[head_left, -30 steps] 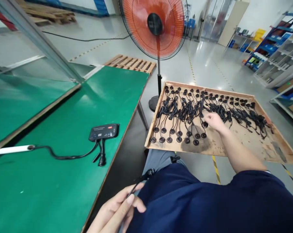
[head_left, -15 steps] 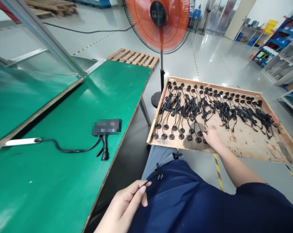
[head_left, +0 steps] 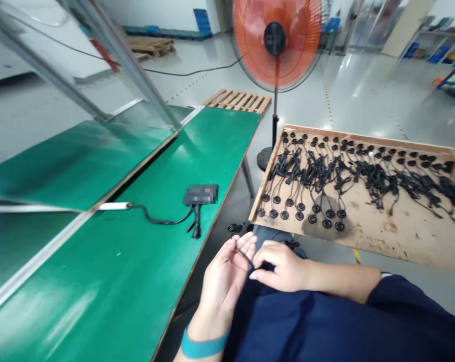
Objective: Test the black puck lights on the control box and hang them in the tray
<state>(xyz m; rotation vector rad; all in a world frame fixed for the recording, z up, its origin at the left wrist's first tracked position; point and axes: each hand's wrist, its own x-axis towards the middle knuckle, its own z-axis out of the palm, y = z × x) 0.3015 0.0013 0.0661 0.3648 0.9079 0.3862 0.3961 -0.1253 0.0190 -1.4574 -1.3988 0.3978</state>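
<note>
My left hand (head_left: pixel 225 276), palm turned up, holds a thin black cable (head_left: pixel 244 255) between thumb and fingers. My right hand (head_left: pixel 282 265) is against it, its thumb and fingers closed on the cable's near end. Beyond my left fingertips a dark coiled bundle (head_left: pixel 235 228) shows low beside the bench; whether it belongs to the held cable I cannot tell. To the right, a shallow wooden tray (head_left: pixel 366 246) carries several black cables (head_left: pixel 321 171) with round disc ends (head_left: pixel 299 216), laid in rows.
A green-topped bench (head_left: pixel 137 281) runs along my left. On it lies a black box (head_left: pixel 200 194), partly pixelated, with cables and a white tube (head_left: pixel 114 206). A standing orange fan (head_left: pixel 276 55) is behind the tray, and a wooden pallet (head_left: pixel 238 100) lies past the bench.
My right hand has left the tray's disc ends and come over to my left hand, onto the cable. My left hand has turned palm up. The view has swung left.
</note>
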